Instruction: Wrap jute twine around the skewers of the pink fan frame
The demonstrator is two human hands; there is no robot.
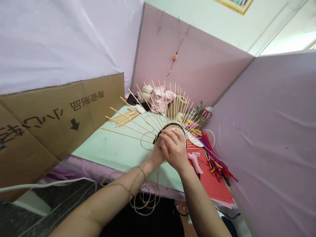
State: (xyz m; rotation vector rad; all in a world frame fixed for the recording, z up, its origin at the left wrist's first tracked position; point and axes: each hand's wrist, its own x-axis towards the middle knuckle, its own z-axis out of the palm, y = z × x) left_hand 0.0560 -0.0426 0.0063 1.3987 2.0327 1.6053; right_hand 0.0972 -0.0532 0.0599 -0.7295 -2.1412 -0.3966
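A round basket base with several thin wooden sticks fanning out from it is held up over the table edge. My left hand grips the base from below on its near left side. My right hand lies over the near face of the base, fingers curled and pressed on the woven twine at its rim. Brown twine runs from the base down past my left forearm and hangs in loose loops below the table.
A pale green table top carries loose sticks, a twine roll, pink cloth, red paper, coloured pipe cleaners, a pink glue gun and scissors. Cardboard leans at left. Purple partitions enclose the space.
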